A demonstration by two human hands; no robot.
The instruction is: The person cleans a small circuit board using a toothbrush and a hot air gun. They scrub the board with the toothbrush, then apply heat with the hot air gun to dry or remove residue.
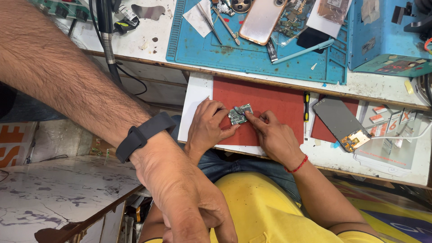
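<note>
Circuit board [240, 114] lies removed on red mat [270, 101]. Left hand [207, 128] grip pinches it; right hand [274, 137] fingertips close on its edge. Opened phone [342, 123], right of centre, remains unassembled.

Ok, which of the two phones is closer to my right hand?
The dark grey phone with the exposed orange end, lying just right of the screwdriver, near your right hand. The pink-gold phone lies farther off on the blue mat.

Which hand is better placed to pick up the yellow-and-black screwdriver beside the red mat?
Probably the right hand: it lies nearer the screwdriver, while the left hand grips the small circuit board.
</note>
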